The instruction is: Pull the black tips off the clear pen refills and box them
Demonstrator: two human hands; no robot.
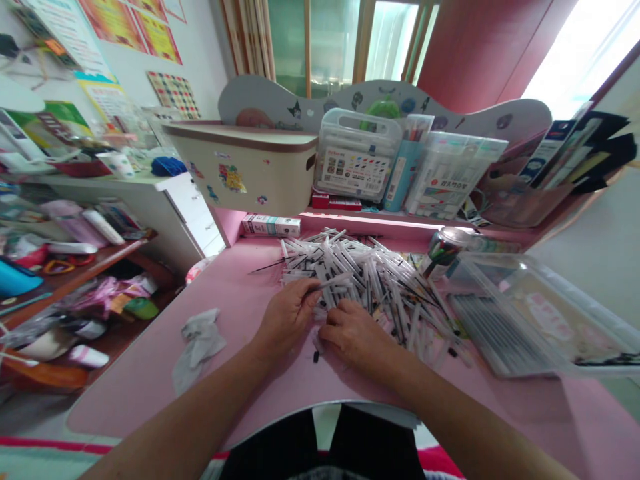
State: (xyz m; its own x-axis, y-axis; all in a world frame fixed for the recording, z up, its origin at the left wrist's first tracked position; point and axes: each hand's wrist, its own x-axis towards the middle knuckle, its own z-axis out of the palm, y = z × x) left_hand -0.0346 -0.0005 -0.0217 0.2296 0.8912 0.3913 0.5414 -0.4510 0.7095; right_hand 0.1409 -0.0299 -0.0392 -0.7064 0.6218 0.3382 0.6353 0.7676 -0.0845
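Note:
A big heap of translucent white pen parts [350, 260], with dark refills and black caps mixed in, lies on the pink desk. At its front edge, my left hand [290, 313] pinches a slim white pen barrel [334, 281] between thumb and fingers, the barrel pointing right. Close beside it, my right hand [357, 337] has its fingers curled down at the heap; whatever they grip is hidden. A small black pen cap [316, 357] lies on the desk between my hands.
A clear plastic box [555, 313] stands at the right, with a bundle of grey pens [500, 333] beside it. A metal can [447, 247] is behind the heap. At the left lies a crumpled white cloth [197, 347]. A cream bin [260, 167] and marker cases [357, 157] fill the shelf.

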